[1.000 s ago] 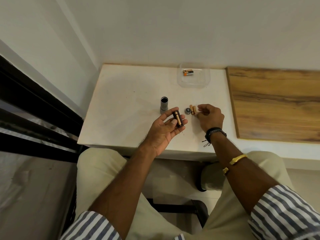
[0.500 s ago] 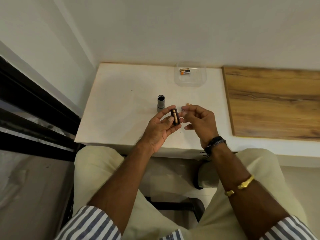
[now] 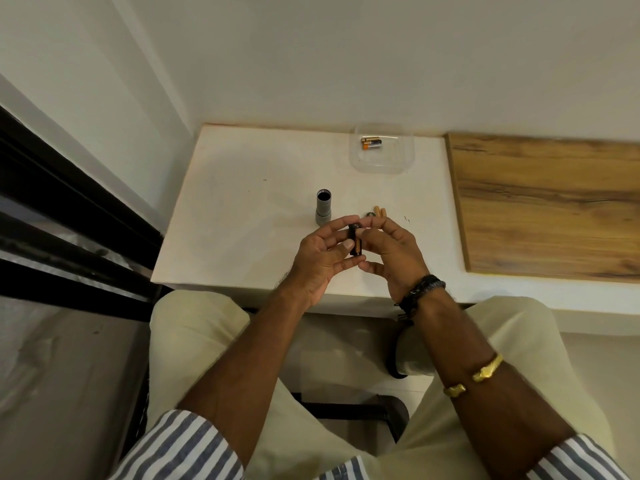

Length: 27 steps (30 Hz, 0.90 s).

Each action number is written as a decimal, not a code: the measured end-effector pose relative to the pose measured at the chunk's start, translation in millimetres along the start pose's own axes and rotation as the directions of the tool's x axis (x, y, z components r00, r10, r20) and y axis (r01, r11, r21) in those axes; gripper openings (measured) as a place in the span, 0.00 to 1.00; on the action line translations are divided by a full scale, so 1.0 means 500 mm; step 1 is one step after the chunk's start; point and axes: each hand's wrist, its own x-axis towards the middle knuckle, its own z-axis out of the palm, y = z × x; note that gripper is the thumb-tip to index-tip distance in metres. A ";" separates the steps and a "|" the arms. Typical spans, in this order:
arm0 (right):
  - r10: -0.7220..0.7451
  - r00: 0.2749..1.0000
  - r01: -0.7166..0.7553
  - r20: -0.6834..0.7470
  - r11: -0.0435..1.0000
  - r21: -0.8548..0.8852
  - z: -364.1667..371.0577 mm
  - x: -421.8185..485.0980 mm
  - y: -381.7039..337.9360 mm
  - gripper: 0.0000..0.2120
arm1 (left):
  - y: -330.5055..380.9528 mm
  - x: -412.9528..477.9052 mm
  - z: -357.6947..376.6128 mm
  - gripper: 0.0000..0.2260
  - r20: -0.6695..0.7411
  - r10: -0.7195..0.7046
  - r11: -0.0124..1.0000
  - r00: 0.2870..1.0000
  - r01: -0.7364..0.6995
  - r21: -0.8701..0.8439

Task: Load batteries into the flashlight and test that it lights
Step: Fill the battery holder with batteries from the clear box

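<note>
My left hand (image 3: 322, 258) holds a black battery holder (image 3: 355, 242) upright between thumb and fingers; gold battery casing shows in it. My right hand (image 3: 393, 252) has its thumb and forefinger pinched on the holder's upper end. What lies between those fingertips is hidden. The grey flashlight body (image 3: 323, 207) stands on the white table (image 3: 242, 209), open end up, just beyond my left fingers. The flashlight's round end cap (image 3: 370, 214) and two loose gold batteries (image 3: 379, 211) lie on the table beyond my right hand.
A clear plastic tub (image 3: 382, 162) at the table's back edge holds a few more batteries (image 3: 371, 143). A wooden board (image 3: 554, 206) covers the surface to the right. Walls close in behind and at the left. My knees sit under the table's front edge.
My right hand left the loose batteries on the table and came across to the holder, where its fingertips now pinch the top. My left hand tilted the holder more upright.
</note>
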 end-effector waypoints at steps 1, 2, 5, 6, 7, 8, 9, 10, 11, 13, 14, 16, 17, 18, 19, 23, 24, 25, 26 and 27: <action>0.012 1.000 -0.012 -0.006 1.000 0.008 0.000 0.000 0.000 0.07 | -0.001 0.000 0.000 0.17 -0.001 0.005 1.000 1.000 -0.005 0.015; 0.026 1.000 -0.025 -0.010 1.000 0.014 0.000 0.001 -0.001 0.07 | -0.003 0.000 0.001 0.17 -0.001 0.010 0.999 1.000 -0.010 0.030; 0.063 0.998 -0.064 0.005 0.997 0.047 0.001 0.000 0.001 0.06 | -0.006 0.000 0.001 0.17 0.003 0.039 0.997 0.999 -0.039 0.073; 0.071 0.997 -0.071 0.010 0.996 0.059 0.003 -0.001 0.002 0.06 | -0.006 -0.001 0.002 0.17 0.007 0.052 0.994 0.999 -0.053 0.091; 0.076 0.997 -0.077 0.011 0.995 0.067 0.003 -0.002 0.003 0.07 | -0.007 -0.001 0.003 0.16 0.010 0.066 0.992 0.998 -0.066 0.108; 0.081 0.997 -0.082 0.010 0.994 0.074 0.004 -0.002 0.003 0.08 | -0.007 -0.002 0.006 0.16 0.014 0.079 0.989 0.997 -0.080 0.121; 0.086 0.996 -0.086 0.009 0.993 0.082 0.005 -0.001 0.002 0.09 | -0.007 -0.003 0.008 0.17 0.017 0.091 0.987 0.996 -0.092 0.132; 0.090 0.996 -0.091 0.009 0.992 0.087 0.006 0.000 0.000 0.09 | -0.005 -0.005 0.010 0.17 0.018 0.102 0.985 0.995 -0.103 0.142; 0.094 0.996 -0.095 0.010 0.992 0.088 0.007 0.002 -0.001 0.09 | -0.004 -0.006 0.011 0.17 0.017 0.110 0.982 0.994 -0.111 0.151; 0.100 0.995 -0.100 0.005 0.991 0.085 0.011 0.005 -0.002 0.09 | -0.001 -0.007 0.012 0.19 0.015 0.118 0.978 0.993 -0.119 0.173; 0.107 0.994 -0.106 -0.004 0.991 0.084 0.012 0.006 -0.001 0.10 | 0.000 -0.007 0.013 0.19 0.017 0.119 0.976 0.993 -0.120 0.184; 0.131 0.991 -0.127 -0.033 0.987 0.096 0.015 0.006 0.001 0.11 | -0.002 -0.007 0.015 0.20 0.021 0.119 0.970 0.993 -0.121 0.210; 0.145 0.988 -0.139 -0.047 0.984 0.107 0.015 0.007 0.001 0.11 | -0.004 -0.007 0.016 0.20 0.022 0.120 0.968 0.992 -0.122 0.221; 0.156 0.986 -0.149 -0.057 0.982 0.116 0.015 0.007 0.002 0.12 | -0.005 -0.006 0.017 0.20 0.021 0.123 0.965 0.992 -0.124 0.229; 0.166 0.984 -0.158 -0.062 0.980 0.122 0.015 0.007 0.001 0.12 | -0.006 -0.005 0.017 0.20 0.019 0.125 0.964 0.992 -0.126 0.233; 0.179 0.981 -0.165 -0.076 0.974 0.158 0.013 0.005 -0.001 0.15 | -0.010 -0.002 0.018 0.18 0.002 0.130 0.970 0.992 -0.127 0.209; 0.175 0.981 -0.160 -0.080 0.972 0.170 0.014 0.004 -0.002 0.15 | -0.011 -0.002 0.017 0.17 -0.007 0.127 0.973 0.992 -0.123 0.196; 0.166 0.982 -0.149 -0.089 0.973 0.178 0.015 0.003 -0.004 0.14 | -0.012 0.000 0.017 0.16 -0.018 0.122 0.976 0.992 -0.117 0.183; 0.150 0.983 -0.130 -0.105 0.976 0.175 0.017 0.002 -0.005 0.14 | -0.013 0.001 0.017 0.16 -0.031 0.116 0.979 0.993 -0.109 0.174; 0.125 0.984 -0.104 -0.125 0.982 0.159 0.019 0.002 -0.005 0.13 | -0.013 0.003 0.018 0.15 -0.046 0.111 0.981 0.993 -0.101 0.167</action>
